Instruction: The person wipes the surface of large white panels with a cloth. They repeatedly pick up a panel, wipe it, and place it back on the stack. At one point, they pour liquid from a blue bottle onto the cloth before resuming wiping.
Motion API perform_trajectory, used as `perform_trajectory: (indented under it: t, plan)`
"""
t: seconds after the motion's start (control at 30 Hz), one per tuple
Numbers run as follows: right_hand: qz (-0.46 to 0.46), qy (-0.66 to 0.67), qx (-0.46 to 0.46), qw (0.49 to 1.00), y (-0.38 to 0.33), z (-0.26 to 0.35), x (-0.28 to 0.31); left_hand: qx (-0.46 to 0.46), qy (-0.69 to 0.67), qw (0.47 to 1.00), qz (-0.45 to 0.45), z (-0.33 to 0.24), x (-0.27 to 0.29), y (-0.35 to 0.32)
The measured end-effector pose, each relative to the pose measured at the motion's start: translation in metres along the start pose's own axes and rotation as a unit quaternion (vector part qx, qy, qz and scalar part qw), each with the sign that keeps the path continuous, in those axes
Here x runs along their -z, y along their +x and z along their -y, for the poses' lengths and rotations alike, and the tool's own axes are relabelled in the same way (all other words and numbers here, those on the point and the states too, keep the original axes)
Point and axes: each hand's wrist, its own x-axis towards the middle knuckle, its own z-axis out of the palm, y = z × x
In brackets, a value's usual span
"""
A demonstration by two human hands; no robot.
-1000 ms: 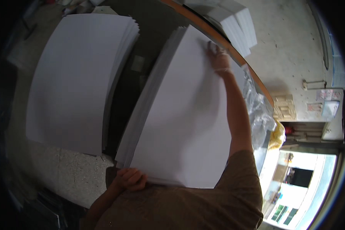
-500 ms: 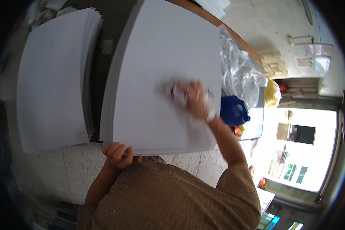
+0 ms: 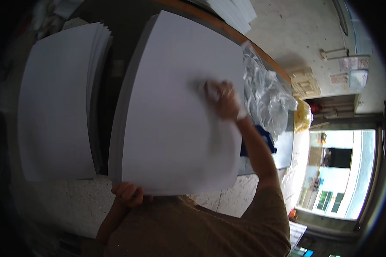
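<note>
A stack of large white sheets (image 3: pixel 176 145) lies before me, its layered edges fanned along the left side. My left hand (image 3: pixel 128 194) is closed on the near left corner of this stack, fingers curled over its edge. Over the right half of the top sheet, my right hand (image 3: pixel 228 100) is closed, seemingly round something small and pale with a dark edge; motion blur hides what it is. A soft shadow falls on the sheet beside that hand. The right forearm passes over a dark blue container (image 3: pixel 268 139) and covers part of it.
Left of a dark gap lies a second stack of white sheets (image 3: pixel 55 107). Crumpled clear plastic (image 3: pixel 268 94) rests along the table's right side. Beyond it are a yellow bag (image 3: pixel 303 115) and a bright window (image 3: pixel 339 171). More white sheets (image 3: pixel 233 15) show at the far edge.
My right hand has moved a little right and farther away over the top sheet. The whole view has shifted, and my right arm now hides more of the blue container. My left hand keeps its hold.
</note>
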Motion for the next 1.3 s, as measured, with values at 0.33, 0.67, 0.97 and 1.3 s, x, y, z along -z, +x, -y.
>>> perform_trajectory:
  t: [0.33, 0.67, 0.97, 1.3]
  plan:
    - [0.027, 0.183, -0.361, 0.914, 0.156, -0.177, -0.114, 0.03, 0.038, 0.999, 0.018, -0.004, 0.008, -0.018]
    - [0.016, 0.172, -0.112, 0.979, -0.079, 0.057, 0.062, -0.01, 0.041, 0.999, -0.031, 0.004, -0.012, 0.006]
    - [0.078, 0.327, -0.182, 0.924, -0.142, 0.12, 0.118, -0.065, 0.03, 0.995, -0.063, 0.016, -0.023, 0.003]
    - [0.189, 0.05, -0.199, 0.96, 0.046, -0.166, -0.101, 0.029, 0.051, 0.998, 0.015, -0.003, 0.002, -0.033]
